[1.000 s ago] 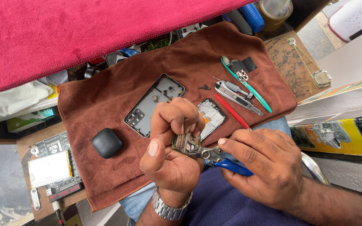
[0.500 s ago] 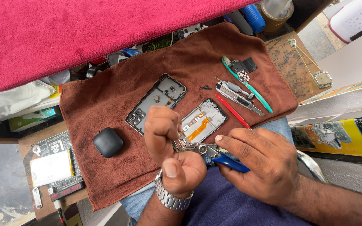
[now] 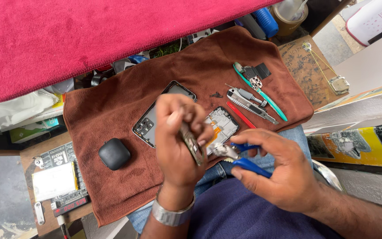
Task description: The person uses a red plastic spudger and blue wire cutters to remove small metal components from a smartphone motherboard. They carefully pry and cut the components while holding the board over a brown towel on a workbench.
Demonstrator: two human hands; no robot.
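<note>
Brown towel [image 3: 111, 115] under opened phone [image 3: 149, 126] (black earbud case [image 3: 114, 153] shut).

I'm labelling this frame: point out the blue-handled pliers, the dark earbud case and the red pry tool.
blue-handled pliers [image 3: 251, 167]: head view, lower blue handle.
dark earbud case [image 3: 114, 153]: head view, lid centre.
red pry tool [image 3: 240, 114]: head view, mid-shaft.

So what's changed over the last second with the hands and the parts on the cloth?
The left hand has turned and lifted the small flat part it pinches, uncovering more of the opened phone frame. The right hand keeps the blue-handled pliers, its nose at that part. The phone back, dark case and tools on the brown cloth haven't moved.
</note>
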